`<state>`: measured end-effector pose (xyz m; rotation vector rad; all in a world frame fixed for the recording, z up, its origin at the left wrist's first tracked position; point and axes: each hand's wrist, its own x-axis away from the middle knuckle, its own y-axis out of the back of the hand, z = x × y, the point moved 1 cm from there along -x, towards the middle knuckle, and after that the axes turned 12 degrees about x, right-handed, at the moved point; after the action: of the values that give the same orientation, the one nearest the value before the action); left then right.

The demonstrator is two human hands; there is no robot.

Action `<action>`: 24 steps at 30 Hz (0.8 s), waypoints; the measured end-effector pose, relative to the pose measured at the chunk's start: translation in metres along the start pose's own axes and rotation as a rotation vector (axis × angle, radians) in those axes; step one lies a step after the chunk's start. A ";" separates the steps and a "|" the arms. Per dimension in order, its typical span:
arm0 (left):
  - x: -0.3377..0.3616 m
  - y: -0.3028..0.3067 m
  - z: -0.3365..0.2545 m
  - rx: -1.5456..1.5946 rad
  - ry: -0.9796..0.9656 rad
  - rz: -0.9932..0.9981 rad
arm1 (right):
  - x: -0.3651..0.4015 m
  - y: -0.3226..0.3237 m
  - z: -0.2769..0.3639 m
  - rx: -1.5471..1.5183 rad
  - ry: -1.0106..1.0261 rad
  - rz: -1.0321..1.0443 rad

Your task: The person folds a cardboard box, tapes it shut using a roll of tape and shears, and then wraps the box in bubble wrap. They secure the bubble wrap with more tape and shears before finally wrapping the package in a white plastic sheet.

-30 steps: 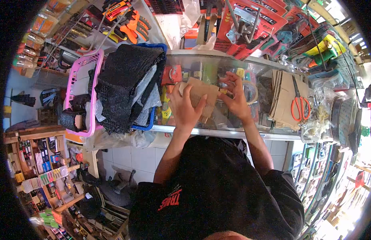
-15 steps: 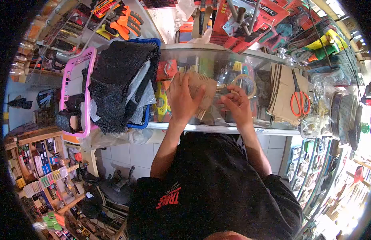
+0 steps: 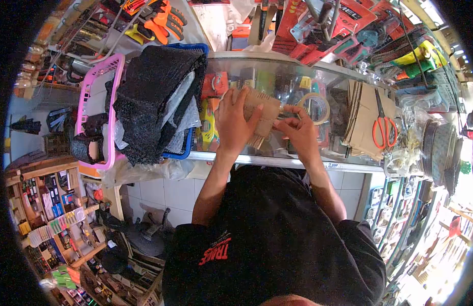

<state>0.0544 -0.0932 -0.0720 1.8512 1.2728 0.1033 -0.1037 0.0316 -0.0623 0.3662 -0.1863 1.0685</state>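
My left hand (image 3: 233, 122) grips a folded piece of brown corrugated cardboard (image 3: 266, 111) above the glass counter, thumb across its face and fingers behind the far edge. At the cardboard's right edge, my right hand (image 3: 301, 131) is closed, its fingertips pinching something small and dark that I cannot make out. Just behind the right hand, a roll of tape (image 3: 325, 112) lies on the glass. Farther right, scissors with orange handles (image 3: 383, 133) rest on a stack of flat cardboard pieces (image 3: 360, 125).
Left of my hands, black bubble wrap (image 3: 149, 94) fills a pink basket (image 3: 115, 117) and a blue basket (image 3: 188, 145) on the glass counter (image 3: 221, 62). Packaged tools (image 3: 318, 30) hang along the back. A spool of dark strap (image 3: 434, 148) stands at the right end.
My right hand has moved slightly left to the cardboard's edge, and its fingers have drawn together. The cardboard has shifted a little right with my left hand.
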 end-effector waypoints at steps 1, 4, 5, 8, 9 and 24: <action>0.000 0.000 0.000 0.000 0.002 0.006 | 0.000 0.000 0.002 0.021 0.018 -0.012; 0.000 0.000 -0.001 -0.004 0.008 0.015 | -0.001 -0.001 0.005 0.068 0.060 -0.036; 0.000 -0.001 0.000 -0.005 0.008 0.011 | -0.002 -0.001 0.003 0.072 0.067 -0.037; 0.001 -0.002 -0.001 -0.008 0.012 0.007 | -0.004 -0.003 0.000 0.080 0.059 -0.031; 0.001 -0.002 -0.001 -0.009 0.015 0.004 | -0.004 -0.003 0.000 0.082 0.053 -0.026; 0.001 -0.004 0.001 -0.011 -0.010 -0.018 | -0.007 -0.006 0.006 0.067 0.044 -0.027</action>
<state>0.0526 -0.0926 -0.0760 1.8285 1.2790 0.0918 -0.1020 0.0214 -0.0605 0.4037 -0.1067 1.0574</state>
